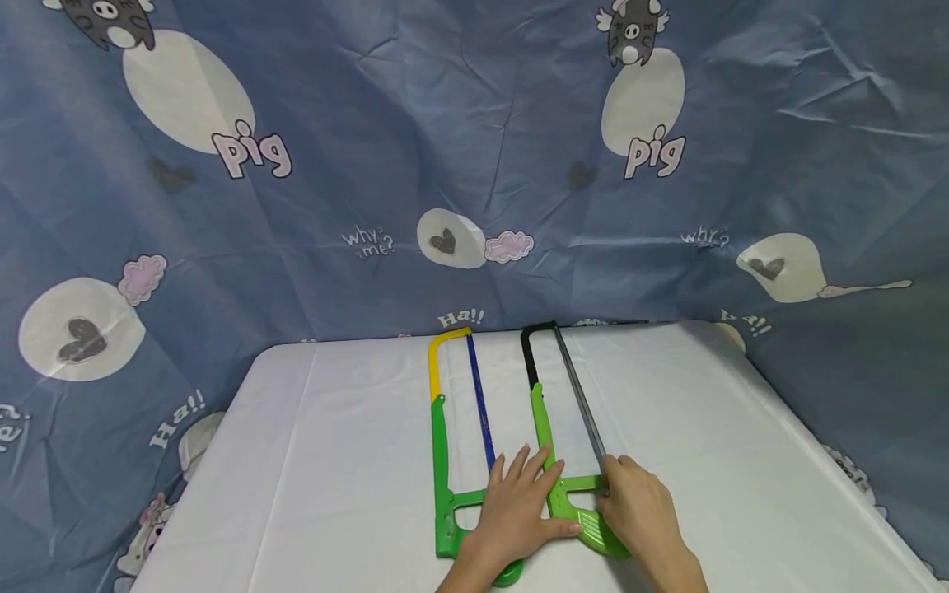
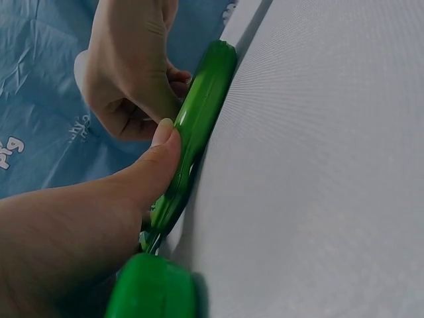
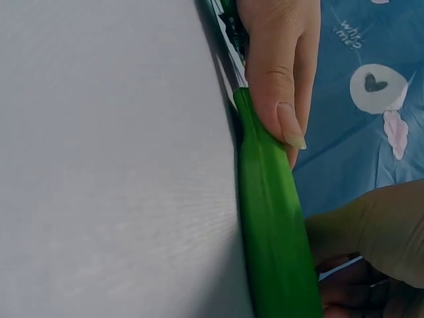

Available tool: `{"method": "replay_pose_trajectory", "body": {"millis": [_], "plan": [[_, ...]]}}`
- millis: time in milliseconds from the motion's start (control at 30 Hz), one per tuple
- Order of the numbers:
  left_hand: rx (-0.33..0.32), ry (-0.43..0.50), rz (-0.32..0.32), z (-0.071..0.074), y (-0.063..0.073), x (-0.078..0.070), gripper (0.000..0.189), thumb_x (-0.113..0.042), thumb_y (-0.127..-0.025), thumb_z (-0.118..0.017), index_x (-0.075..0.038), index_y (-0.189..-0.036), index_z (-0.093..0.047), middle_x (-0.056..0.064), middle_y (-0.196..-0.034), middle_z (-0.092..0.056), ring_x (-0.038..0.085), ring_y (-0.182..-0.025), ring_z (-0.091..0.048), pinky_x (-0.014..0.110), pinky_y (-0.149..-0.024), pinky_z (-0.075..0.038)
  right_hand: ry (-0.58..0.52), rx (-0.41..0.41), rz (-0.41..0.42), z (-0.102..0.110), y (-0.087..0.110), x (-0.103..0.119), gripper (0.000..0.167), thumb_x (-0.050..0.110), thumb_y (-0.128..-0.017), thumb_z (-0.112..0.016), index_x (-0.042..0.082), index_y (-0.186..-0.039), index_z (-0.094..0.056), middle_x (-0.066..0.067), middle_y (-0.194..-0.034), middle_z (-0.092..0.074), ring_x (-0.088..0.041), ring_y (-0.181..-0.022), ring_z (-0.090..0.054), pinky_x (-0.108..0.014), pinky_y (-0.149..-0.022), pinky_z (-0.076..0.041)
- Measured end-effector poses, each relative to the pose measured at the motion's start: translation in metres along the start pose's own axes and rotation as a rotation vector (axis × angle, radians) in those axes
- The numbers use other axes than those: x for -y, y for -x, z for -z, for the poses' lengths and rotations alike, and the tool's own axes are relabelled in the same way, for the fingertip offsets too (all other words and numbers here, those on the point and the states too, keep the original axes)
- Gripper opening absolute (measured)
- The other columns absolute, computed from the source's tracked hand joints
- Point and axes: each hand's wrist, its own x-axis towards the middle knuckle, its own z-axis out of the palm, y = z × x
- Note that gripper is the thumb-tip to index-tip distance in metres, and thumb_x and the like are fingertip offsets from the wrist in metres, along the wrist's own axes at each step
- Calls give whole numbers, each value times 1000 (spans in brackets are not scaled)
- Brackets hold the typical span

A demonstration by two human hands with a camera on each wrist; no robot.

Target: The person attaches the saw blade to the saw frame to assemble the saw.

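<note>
Two hacksaws lie side by side on a white-covered table. The right one, a light green hacksaw (image 1: 543,424), has a black front bow and a grey blade (image 1: 582,395). My left hand (image 1: 516,506) rests over its frame with fingers spread, the thumb pressing the handle (image 2: 205,99). At the handle end of the grey blade, my right hand (image 1: 641,502) grips with curled fingers; its fingertips are hidden. The left one, a darker green hacksaw (image 1: 441,445), has a yellow front bow and a blue blade (image 1: 480,399); my left hand and wrist cover part of its handle.
The table (image 1: 356,461) has a white cloth over it. Behind it hangs a blue curtain (image 1: 334,198) printed with pigs and lettering, close to the front tips of both saws. The rounded handle end of the darker saw (image 2: 152,288) sits near my left wrist.
</note>
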Motion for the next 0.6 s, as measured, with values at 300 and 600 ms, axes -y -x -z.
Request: {"method": "replay_pose_trajectory", "body": {"millis": [300, 600], "plan": [[3, -2, 2, 1, -1, -1, 84, -73, -84, -56, -22, -150, -46, 5, -163, -33, 37, -149, -30, 67, -115, -22, -3, 8, 6, 6, -2, 3, 15, -2, -68, -73, 8, -73, -63, -3, -61, -57, -14, -49, -47, -30, -45, -36], [52, 5, 34, 7, 0, -3, 84, -72, -84, -58, -24, -151, -43, 2, -164, -30, 34, -151, -28, 66, -117, -21, -118, 94, -87, 7, -3, 0, 22, -1, -69, -73, 12, -67, -56, 2, -58, -56, -13, -51, -45, -27, -46, -36]]}}
